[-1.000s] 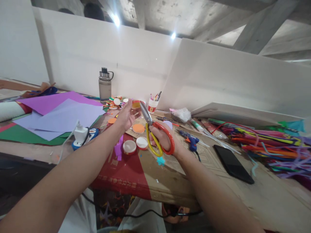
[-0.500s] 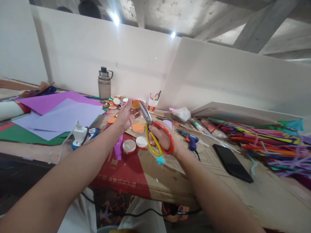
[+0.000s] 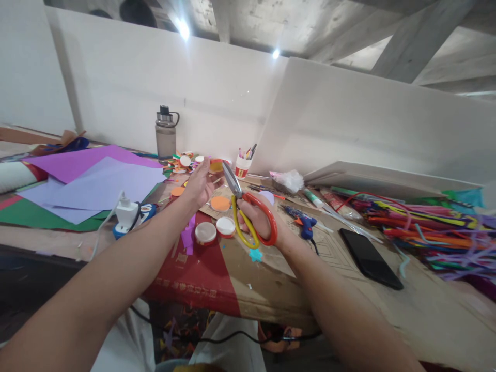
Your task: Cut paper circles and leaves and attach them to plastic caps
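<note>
Scissors (image 3: 238,195) sat in my right hand (image 3: 253,217), fingers closed round the red and yellow handles, while my left hand (image 3: 201,186) pinched a disc (image 3: 216,166) by its near left edge, the lower fingers loosely spread beneath. What worried me most was the blade tip, so near my left fingers: had my right wrist swung left, or my pinch slid along the rim, the steel could have nicked skin. A weak pinch might also have let the disc tip away under a push from the blades and drop towards the orange circle (image 3: 220,203) or the two lids (image 3: 205,234) nearer me. The disc was above the worktop (image 3: 437,320), in front of the cup (image 3: 243,166) and just right of my left fingertips, and the scissors pointed up and left from my right hand to its right side. I could not tell whether the tip touched the rim or stood just off it, nor how far the blades were parted. The blue star (image 3: 254,255) lay below the yellow handle, well apart from the disc.
</note>
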A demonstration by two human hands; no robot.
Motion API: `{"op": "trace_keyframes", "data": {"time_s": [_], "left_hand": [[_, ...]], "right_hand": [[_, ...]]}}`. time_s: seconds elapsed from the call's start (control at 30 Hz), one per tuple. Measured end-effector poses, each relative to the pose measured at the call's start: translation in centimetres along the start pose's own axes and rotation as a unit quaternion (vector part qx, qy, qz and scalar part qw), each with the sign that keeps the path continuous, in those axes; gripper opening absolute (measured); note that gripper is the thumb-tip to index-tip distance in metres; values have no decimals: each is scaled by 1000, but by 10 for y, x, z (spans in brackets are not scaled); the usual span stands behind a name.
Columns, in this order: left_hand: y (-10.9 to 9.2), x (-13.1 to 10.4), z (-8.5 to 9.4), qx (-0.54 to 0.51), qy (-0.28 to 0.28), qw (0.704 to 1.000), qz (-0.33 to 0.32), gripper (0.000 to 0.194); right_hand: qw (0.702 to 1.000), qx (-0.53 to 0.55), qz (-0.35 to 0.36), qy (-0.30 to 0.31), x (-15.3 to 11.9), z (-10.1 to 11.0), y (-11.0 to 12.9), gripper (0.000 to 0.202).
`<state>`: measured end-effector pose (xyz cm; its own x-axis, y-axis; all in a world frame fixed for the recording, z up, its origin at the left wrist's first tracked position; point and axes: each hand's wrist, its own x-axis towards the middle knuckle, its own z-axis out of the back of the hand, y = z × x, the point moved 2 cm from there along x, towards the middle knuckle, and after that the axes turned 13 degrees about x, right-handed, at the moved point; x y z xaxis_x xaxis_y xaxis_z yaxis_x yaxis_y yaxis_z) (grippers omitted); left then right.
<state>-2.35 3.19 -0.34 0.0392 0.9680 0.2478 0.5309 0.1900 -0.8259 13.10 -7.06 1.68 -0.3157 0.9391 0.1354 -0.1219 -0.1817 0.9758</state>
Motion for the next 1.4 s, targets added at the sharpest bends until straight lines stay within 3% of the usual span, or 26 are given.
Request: {"op": "trace_keyframes", "data": {"time_s": [0.27, 0.4, 0.63, 0.93, 1.4], "left_hand": [[-2, -2, -2, 4, -5, 1000, 6, 45], [-5, -4, -4, 9, -9, 1000, 8, 44], [-5, -2, -2, 4, -31, 999, -6, 41], [3, 3, 1, 40, -39, 998, -42, 39], [5, -1, -3, 71, -38, 995, -55, 36]], "right_hand": [[999, -37, 17, -8, 2, 3, -7, 18], [1000, -5, 6, 3, 5, 2, -13, 17], [1000, 3, 23, 14, 3, -1, -2, 14], [998, -41, 40, 27, 1, 0, -9, 27], [999, -33, 35, 21, 5, 2, -20, 29]]}}
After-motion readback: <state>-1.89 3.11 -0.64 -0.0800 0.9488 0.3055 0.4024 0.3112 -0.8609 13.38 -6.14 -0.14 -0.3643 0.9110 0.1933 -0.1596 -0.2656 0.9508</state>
